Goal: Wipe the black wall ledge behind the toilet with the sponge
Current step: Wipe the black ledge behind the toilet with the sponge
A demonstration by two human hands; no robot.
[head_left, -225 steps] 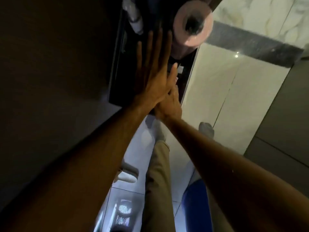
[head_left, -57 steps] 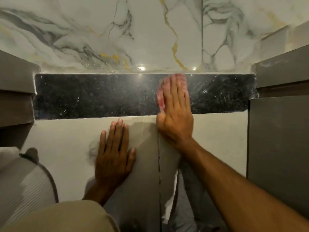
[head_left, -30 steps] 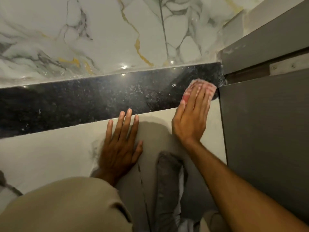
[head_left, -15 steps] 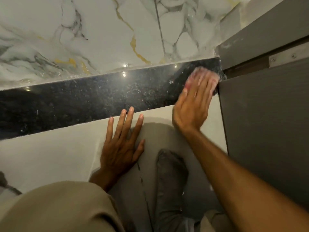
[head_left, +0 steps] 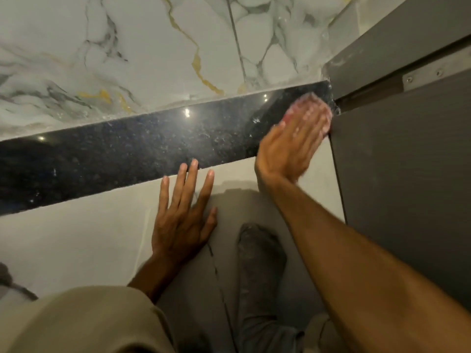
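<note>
The black speckled ledge (head_left: 127, 151) runs as a band across the wall, rising to the right. My right hand (head_left: 293, 143) presses a pink sponge (head_left: 309, 101) flat against the ledge's far right end, beside the grey panel; fingers cover most of the sponge and the hand is motion-blurred. My left hand (head_left: 182, 217) lies flat with fingers spread on the pale tile just below the ledge, fingertips reaching its lower edge, holding nothing.
White marble tile with gold veins (head_left: 153, 52) is above the ledge. A grey panel (head_left: 407, 187) with a metal bracket (head_left: 430, 73) bounds the right side. My socked foot (head_left: 260, 253) and beige trouser leg (head_left: 76, 319) are below.
My right hand has swept the sponge rightward along the ledge to its right end by the grey panel. My left hand stayed planted on the tile below.
</note>
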